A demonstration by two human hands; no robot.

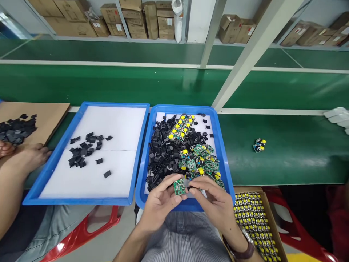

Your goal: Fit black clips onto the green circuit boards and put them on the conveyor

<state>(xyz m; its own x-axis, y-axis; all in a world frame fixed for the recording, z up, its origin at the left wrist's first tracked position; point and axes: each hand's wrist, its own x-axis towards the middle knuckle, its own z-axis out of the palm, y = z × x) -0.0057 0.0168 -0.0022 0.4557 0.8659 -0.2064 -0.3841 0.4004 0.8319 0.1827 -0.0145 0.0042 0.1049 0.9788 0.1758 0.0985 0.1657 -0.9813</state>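
Note:
My left hand (163, 202) is closed on a small green circuit board (179, 187), held up over the near edge of a blue tray (225, 156). Close beside the board, my right hand (214, 200) pinches a small black piece (189, 188), mostly hidden by the fingers. Inside the tray lie a heap of folded black pieces (163, 149) and a pile of green circuit boards (211, 163) with yellow parts. Behind that pile, boards with yellow tops (181, 127) stand in rows.
A second blue tray (132, 160) with scattered black pieces (81, 153) stands to the left. Another person's hand (35, 158) rests by cardboard. Two small boards (260, 145) sit on the green belt. A carton of boards (255, 222) is at lower right, near a slanted post (245, 54).

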